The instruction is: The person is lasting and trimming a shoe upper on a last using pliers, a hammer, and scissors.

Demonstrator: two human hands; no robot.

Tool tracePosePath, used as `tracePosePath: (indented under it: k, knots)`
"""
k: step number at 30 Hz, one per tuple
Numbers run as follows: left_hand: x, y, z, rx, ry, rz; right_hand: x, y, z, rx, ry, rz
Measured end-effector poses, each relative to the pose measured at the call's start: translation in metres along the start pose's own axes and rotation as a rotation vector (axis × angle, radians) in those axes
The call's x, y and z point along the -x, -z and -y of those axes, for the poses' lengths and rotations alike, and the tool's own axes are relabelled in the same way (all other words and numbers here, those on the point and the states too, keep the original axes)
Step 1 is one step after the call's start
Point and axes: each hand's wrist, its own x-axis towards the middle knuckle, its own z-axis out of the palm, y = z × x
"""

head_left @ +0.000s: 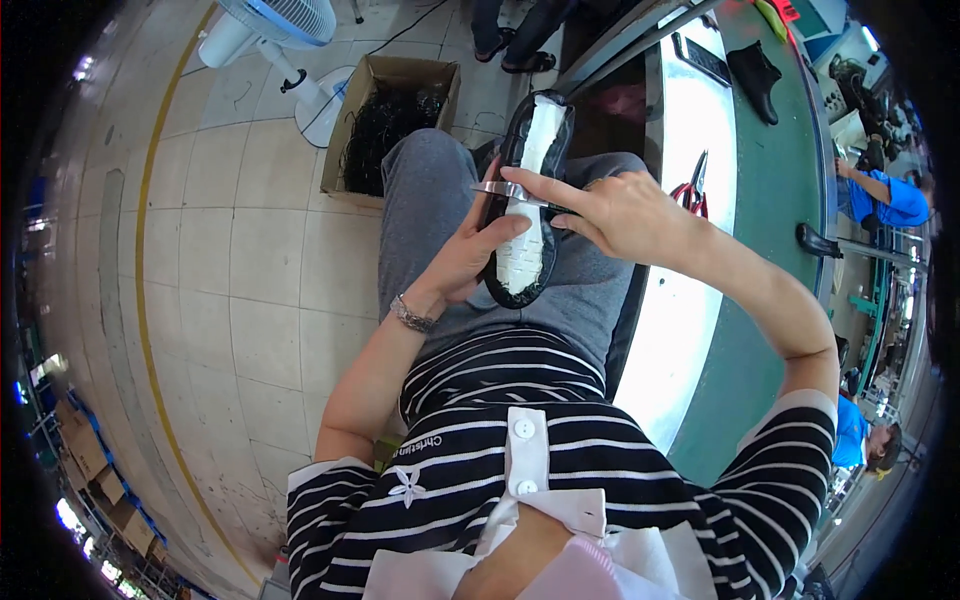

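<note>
A black shoe upper with a white sole bottom (541, 135) lies lengthwise above my lap, its bottom facing up. My left hand (462, 262) is closed around its left side, with the thumb pressed on the white surface. In my right hand (628, 218) is a knife with a flat, shiny blade (490, 188). The blade lies crosswise over the middle of the shoe, and my right index finger is stretched along it. Most of the knife's handle is hidden under my right fingers.
At my right is a white ledge (672, 330) with red-handled pliers (692, 192) and a dark flat device (703, 60). A black boot (755, 80) stands on the green belt (745, 330). Ahead left are a carton (350, 135) of black scraps and a fan (285, 22). People work nearby.
</note>
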Motion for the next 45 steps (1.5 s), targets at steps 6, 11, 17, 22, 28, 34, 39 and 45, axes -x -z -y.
tracePosePath:
  k: [6, 11, 17, 22, 28, 34, 39, 45]
  knots:
    - [0.001, 0.002, -0.004, -0.007, 0.091, 0.017, 0.013, -0.003, 0.02, -0.151, 0.158, -0.448]
    - [0.007, 0.008, 0.0, -0.104, 0.087, 0.061, 0.008, -0.005, 0.016, 0.092, 0.081, -0.182]
    - [0.018, 0.002, 0.004, -0.031, 0.199, 0.08, 0.014, -0.027, 0.016, -0.083, 0.011, -0.296]
    - [0.013, 0.011, 0.01, -0.108, 0.141, 0.105, 0.014, -0.003, 0.031, -0.039, 0.04, -0.17]
    - [0.015, 0.004, 0.001, -0.248, 0.134, 0.128, 0.017, -0.033, 0.031, 0.191, 0.025, -0.158]
    - [0.013, 0.006, 0.004, -0.33, 0.054, 0.116, 0.026, -0.015, 0.034, -0.001, 0.081, -0.376]
    - [0.016, 0.002, 0.003, -0.376, 0.117, 0.099, 0.021, -0.034, 0.036, 0.0, 0.003, -0.175]
    - [0.022, 0.001, -0.002, -0.388, 0.108, 0.044, 0.039, -0.039, 0.062, -0.129, 0.366, -0.529]
